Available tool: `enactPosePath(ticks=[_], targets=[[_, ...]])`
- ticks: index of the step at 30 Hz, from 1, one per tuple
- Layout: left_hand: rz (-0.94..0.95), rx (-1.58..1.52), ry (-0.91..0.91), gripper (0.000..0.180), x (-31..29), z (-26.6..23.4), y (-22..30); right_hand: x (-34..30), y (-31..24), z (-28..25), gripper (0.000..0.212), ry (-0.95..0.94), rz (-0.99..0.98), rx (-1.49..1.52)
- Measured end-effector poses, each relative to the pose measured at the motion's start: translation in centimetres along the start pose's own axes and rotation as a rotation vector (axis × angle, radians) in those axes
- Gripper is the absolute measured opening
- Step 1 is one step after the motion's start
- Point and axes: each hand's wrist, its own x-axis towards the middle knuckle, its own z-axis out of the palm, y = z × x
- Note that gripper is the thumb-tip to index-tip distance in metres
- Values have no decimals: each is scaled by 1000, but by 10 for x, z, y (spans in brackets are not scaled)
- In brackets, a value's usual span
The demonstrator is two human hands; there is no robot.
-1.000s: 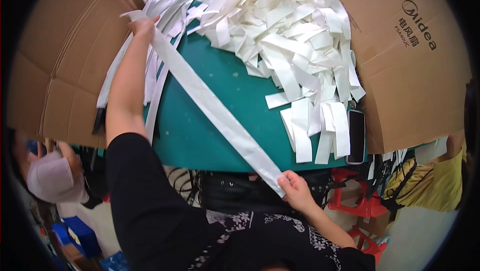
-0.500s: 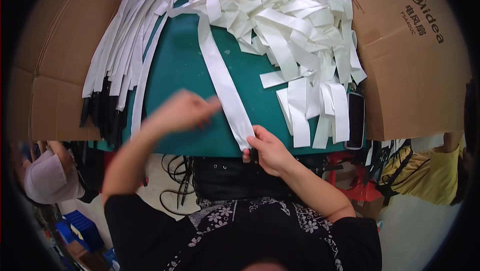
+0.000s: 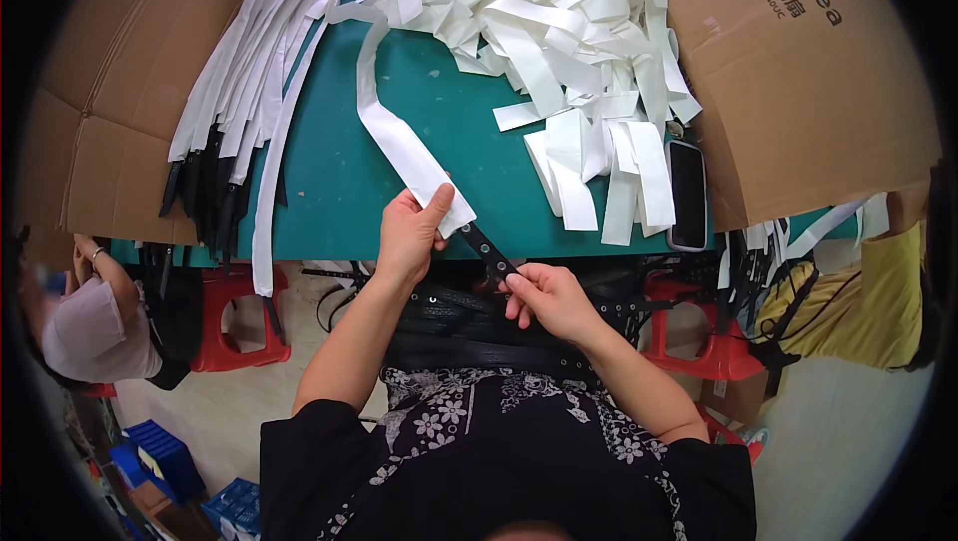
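- Left hand (image 3: 411, 237) pinches the white strip (image 3: 404, 147) near its lower end.
- Right hand (image 3: 547, 298) grasps the eyeleted black strap (image 3: 483, 245), which protrudes from that end at the table's near edge.
- The strip trails across the green table (image 3: 319, 157).
- Beyond lie heaped white strips (image 3: 539, 37).

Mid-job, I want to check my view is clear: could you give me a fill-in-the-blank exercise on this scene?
1. The left hand holds a long strip coloured ____.
2. The right hand holds a strap with round eyelets, coloured ____.
3. The phone lies beside the cardboard on the picture's ____ side.
4. The tabletop is coloured ____.

Missing words: white; black; right; green.
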Motion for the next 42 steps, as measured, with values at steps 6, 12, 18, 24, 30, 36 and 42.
enactPosePath(ticks=[6,12,18,24,30,36,42], targets=[[-5,-26,-59,24,-16,19,-14,2,-17,21,30,157,-79,113],[-213,-99,-93,18,-27,19,-18,4,2,4,44,101,-208,82],[-125,-48,-20,18,-11,8,-6,-29,13,-13,29,-2,39,-177],[-191,35,-121,19,-39,39,-24,-20,-14,-1,27,4,113,65],[-184,-34,-137,17,-33,28,-24,-44,40,-29,26,20,-213,-262],[-146,24,-137,21,-54,55,-41,-60,7,-15,27,62,113,1],[-230,-87,-162,20,-82,67,-65,-65,11,-16,21,62,33,0]])
